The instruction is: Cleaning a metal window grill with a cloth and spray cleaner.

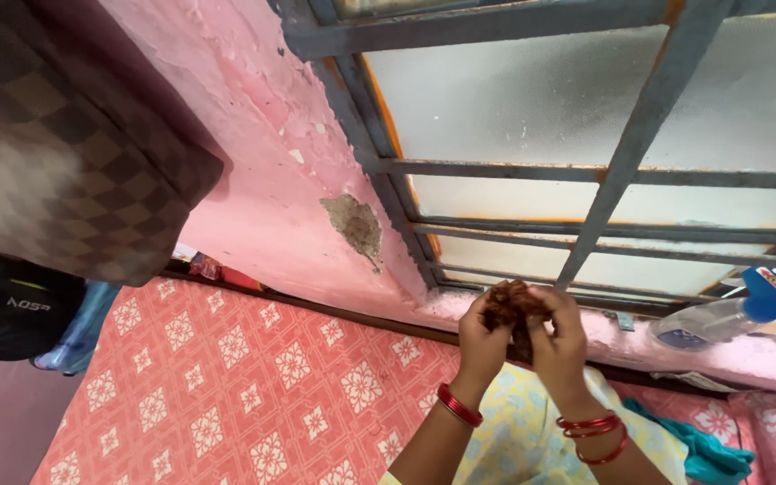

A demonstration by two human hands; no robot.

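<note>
You've got both hands, left and right, pinched shut on that brown tuft up by the window sill, and it looks feather-light, soft and squishy, so I'd grip its bulk, not the loose wisps.

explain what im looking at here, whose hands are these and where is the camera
There is only one picture, taken by a camera worn on a person's head, looking down at that person's own two bare hands; no machine is involved. The left hand and right hand are raised together, both gripping a small reddish-brown clump; what it is made of is hard to tell. Both wrists carry red bangles. Below lies a bed covered by a red sheet with white flower squares. Behind the hands is a peeling pink wall and a window with blue-grey bars. A clear spray bottle with a blue top lies on the sill.
</note>
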